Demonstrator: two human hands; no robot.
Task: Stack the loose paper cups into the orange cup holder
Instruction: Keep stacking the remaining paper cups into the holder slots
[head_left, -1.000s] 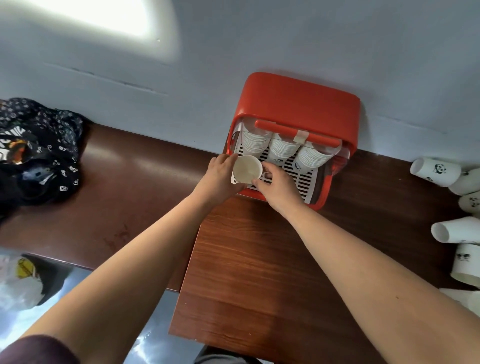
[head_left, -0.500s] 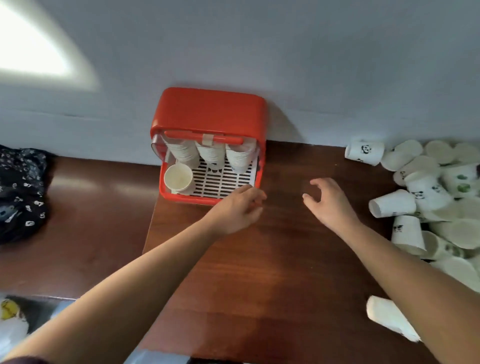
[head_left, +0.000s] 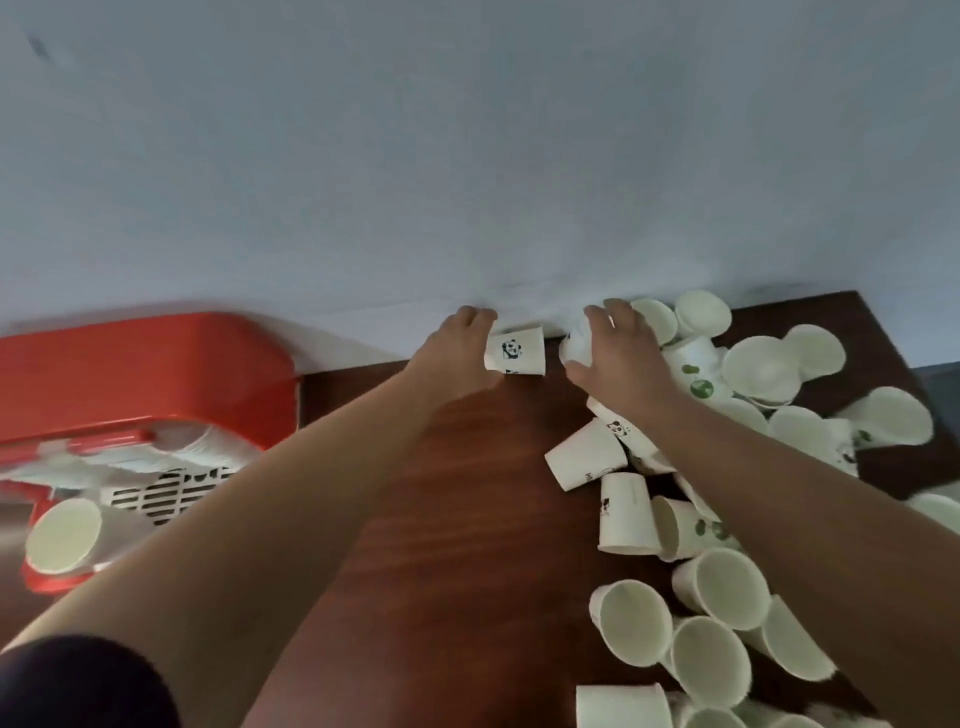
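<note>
Blur smears the orange cup holder (head_left: 156, 374), cropped at the left edge. The left hand (head_left: 457, 353) hides the base of a panda cup (head_left: 517, 351); the right hand (head_left: 618, 358) covers most of a second cup (head_left: 571, 347).

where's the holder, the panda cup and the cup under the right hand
holder (head_left: 145, 374): head view, on its orange top
panda cup (head_left: 515, 351): head view, on its side wall beside the print
right cup (head_left: 570, 347): head view, on the white bit of wall that shows

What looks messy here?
Cups lie tumbled in a heap on the table's right side, many on their sides. One more cup sits loose at the holder's front, apart from its stacks.
</note>
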